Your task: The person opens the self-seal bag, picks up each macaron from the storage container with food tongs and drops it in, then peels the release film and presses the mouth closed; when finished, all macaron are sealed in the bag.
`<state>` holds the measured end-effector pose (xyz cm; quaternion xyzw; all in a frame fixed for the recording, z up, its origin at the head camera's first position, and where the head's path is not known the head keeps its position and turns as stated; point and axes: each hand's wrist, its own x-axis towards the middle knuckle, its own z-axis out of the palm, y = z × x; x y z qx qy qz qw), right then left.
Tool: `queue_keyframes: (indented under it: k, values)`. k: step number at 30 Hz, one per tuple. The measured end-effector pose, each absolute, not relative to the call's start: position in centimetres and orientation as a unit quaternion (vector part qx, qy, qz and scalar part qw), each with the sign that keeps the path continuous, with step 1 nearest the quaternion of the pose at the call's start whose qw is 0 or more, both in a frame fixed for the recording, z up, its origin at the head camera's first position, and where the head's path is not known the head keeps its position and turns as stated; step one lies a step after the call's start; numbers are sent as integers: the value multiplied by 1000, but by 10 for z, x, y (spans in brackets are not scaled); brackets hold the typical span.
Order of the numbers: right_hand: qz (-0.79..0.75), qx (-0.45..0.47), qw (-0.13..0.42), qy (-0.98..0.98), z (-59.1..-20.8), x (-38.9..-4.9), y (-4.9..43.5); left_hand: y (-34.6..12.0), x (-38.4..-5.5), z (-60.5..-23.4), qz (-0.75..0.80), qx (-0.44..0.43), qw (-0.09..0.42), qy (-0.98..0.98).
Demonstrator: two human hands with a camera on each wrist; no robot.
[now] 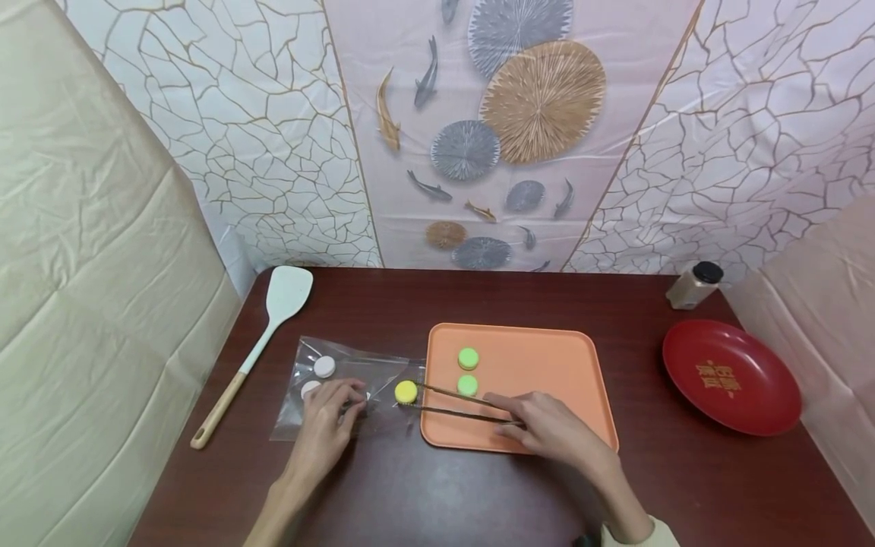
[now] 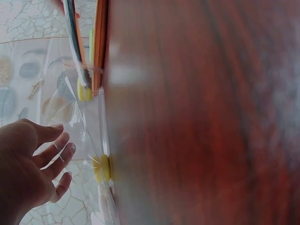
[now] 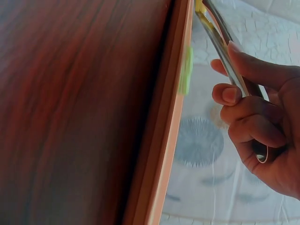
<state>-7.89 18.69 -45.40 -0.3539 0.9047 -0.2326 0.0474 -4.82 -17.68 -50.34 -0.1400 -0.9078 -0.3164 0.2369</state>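
Note:
My right hand (image 1: 550, 425) grips metal tongs (image 1: 465, 415), whose tips sit on either side of a yellow macaron (image 1: 405, 392) at the mouth of a clear plastic bag (image 1: 383, 368). With thumb and fingers curled, my left hand (image 1: 331, 418) pinches the bag's upper film. Another yellow macaron (image 2: 103, 168) shows deeper in the bag in the left wrist view; the left hand hides it in the head view. Two white macarons (image 1: 324, 367) lie at the bag's far left end, one partly covered by the hand. Two green macarons (image 1: 468, 358) rest on an orange tray (image 1: 519, 342).
A white spatula (image 1: 287, 292) with a wooden handle lies along the left side. To the right is a red oval plate (image 1: 752, 380) with gold characters. Behind it a black-lidded jar (image 1: 693, 286) stands near the back corner. Cloth-covered walls (image 1: 273, 137) border the dark wooden table (image 1: 383, 304).

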Motion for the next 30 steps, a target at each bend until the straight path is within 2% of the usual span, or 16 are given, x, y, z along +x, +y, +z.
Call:
queue_keyframes:
  k: [11, 12, 24, 30]
  values:
    - [-231, -347, 65, 906, -456, -88, 153, -178, -48, -505, -319, -143, 235, -907]
    - [-236, -356, 54, 902, -470, -92, 153, -178, -49, -505, -320, -145, 235, -906]
    - [-271, -352, 0, 896, -540, -119, 120, -178, -50, -504, -325, -144, 228, -906]
    - [-292, -343, 20, 893, -496, -108, 96, -179, -50, -504, -330, -145, 228, -905]
